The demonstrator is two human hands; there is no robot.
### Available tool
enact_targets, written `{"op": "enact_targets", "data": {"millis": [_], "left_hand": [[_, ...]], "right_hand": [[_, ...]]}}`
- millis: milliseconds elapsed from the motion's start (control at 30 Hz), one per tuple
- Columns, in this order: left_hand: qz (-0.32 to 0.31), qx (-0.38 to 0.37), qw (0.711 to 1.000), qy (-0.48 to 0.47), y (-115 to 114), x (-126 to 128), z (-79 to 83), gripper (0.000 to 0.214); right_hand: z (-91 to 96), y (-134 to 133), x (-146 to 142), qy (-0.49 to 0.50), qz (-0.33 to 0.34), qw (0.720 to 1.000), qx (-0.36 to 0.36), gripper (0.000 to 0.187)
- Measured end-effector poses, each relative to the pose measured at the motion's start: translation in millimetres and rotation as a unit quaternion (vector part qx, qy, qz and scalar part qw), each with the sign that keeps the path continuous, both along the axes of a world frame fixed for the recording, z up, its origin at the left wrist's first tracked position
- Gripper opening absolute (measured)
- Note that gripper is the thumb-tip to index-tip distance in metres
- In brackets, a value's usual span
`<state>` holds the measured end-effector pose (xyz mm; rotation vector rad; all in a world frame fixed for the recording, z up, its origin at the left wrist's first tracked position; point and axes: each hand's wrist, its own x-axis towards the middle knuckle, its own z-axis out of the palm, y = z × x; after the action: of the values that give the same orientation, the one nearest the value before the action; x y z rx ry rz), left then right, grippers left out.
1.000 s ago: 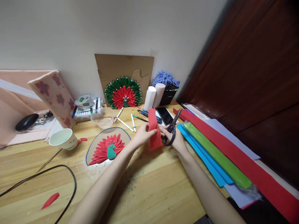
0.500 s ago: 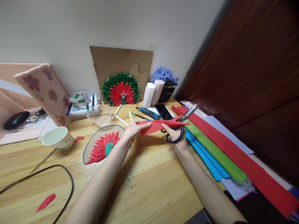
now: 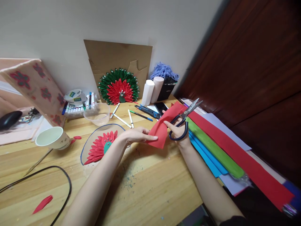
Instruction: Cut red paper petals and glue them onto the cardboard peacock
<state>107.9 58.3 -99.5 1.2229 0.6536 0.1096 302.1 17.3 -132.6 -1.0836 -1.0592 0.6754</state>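
A strip of red crepe paper (image 3: 160,133) is stretched between both hands above the wooden table. My left hand (image 3: 138,135) pinches its near left end between thumb and fingers. Higher up the strip, my right hand (image 3: 180,130) grips the paper with thumb and fingertips. Dark-handled scissors (image 3: 178,135) also hang in that right hand, their blades parted slightly and pointing up and right, off the paper. Left of my left hand lies a blue-edged cardboard piece (image 3: 90,138) bearing red paper petals (image 3: 100,147) and a green bird body (image 3: 107,147), partly hidden by my forearm.
A finished-looking green and red peacock (image 3: 121,86) leans on cardboard (image 3: 119,51). Pens (image 3: 141,115) and a clear bowl (image 3: 97,116) lie before it. At left stand a paper cup (image 3: 53,138) and a black cable (image 3: 67,175). Coloured paper rolls (image 3: 213,147) line the right edge.
The red paper has tilted from nearly level to a slant, its left end lower and its flat face showing. My left hand moved down and right; the scissors turned slightly upward. The view shifted a little.
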Motion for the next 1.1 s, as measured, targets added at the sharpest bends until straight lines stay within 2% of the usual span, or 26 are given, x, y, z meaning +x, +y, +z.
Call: {"op": "enact_targets", "data": {"millis": [67,133,200,267,333,400,500,600,733,933,1100], "left_hand": [[-0.003,0.009,1.000,-0.024,-5,6,-2.9,0.029],[0.019,0.034,0.998,-0.041,-9,12,-4.2,0.032],[0.074,0.085,0.993,-0.045,-11,17,-3.5,0.036],[0.167,0.142,0.975,-0.041,-10,20,-1.6,0.040],[0.288,0.198,0.936,-0.034,-7,20,0.6,0.042],[0.392,0.256,0.883,-0.025,-3,19,2.2,0.040],[0.477,0.345,0.808,-0.016,2,16,2.5,0.036],[0.513,0.394,0.763,0.011,4,14,-0.1,0.037],[0.540,0.402,0.738,0.043,6,13,-5.1,0.040],[0.543,0.404,0.734,0.055,5,12,-6.2,0.042],[0.529,0.406,0.738,0.103,-1,17,-3.8,0.044]], "right_hand": [[-3.2,0,1,-0.018,0.008,1.000,-0.021,0.034],[-4.0,-1,1,-0.015,-0.011,0.999,-0.039,0.034],[-1.7,-2,-1,0.025,-0.032,0.997,-0.063,0.033],[2.9,-3,-3,0.095,-0.011,0.991,-0.097,0.042],[8.0,-4,-9,0.163,0.063,0.974,-0.145,0.056],[11.4,-8,-17,0.203,0.159,0.946,-0.197,0.068],[10.8,-19,-35,0.184,0.297,0.899,-0.265,0.082],[5.8,-30,-50,0.116,0.363,0.886,-0.265,0.089],[1.3,-37,-59,0.089,0.378,0.882,-0.266,0.090],[-5.3,-35,-61,0.091,0.390,0.878,-0.262,0.088],[-17.5,-35,-63,0.109,0.365,0.890,-0.252,0.080]]}}
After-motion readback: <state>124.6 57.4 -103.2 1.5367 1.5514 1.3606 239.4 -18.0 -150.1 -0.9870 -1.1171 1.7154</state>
